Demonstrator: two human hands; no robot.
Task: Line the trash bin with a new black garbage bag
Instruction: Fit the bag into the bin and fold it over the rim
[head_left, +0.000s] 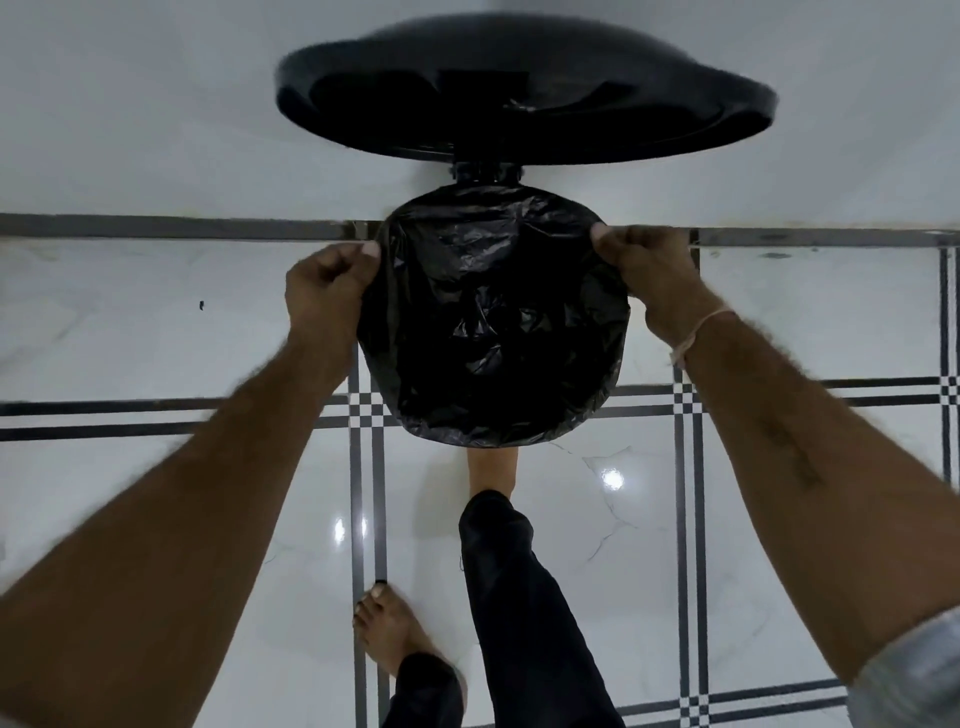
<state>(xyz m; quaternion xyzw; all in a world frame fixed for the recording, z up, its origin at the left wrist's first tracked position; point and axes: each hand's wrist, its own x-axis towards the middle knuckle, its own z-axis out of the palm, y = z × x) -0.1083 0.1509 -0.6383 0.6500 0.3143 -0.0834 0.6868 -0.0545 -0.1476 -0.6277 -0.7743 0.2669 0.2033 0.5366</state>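
While the lid stands raised beyond both hands, the bag lies stretched over the mouth of the bin, its black film sagging into the hollow between the hands. The left hand pinches the bag's edge at the rim's left side, thumb on top and fingers curled. The right hand grasps the edge in the same way on the opposite side. Below and between the hands, one foot reaches under the bin's near side, probably onto a pedal that cannot be seen. The other foot stands on the tiled floor.

The step in hand appears to be seating the bag's collar over the rim. Both edges are best drawn outward and down together, so that even tension keeps the film from slipping off either side. The hands should then work round to the side beyond them, by the lid, and to the side nearest the body. Some slack should be left inside so the bag can reach the bottom. The film looks thin, and a digging thumbnail could tear it. If the foot lifts, the lid may drop onto the hands.
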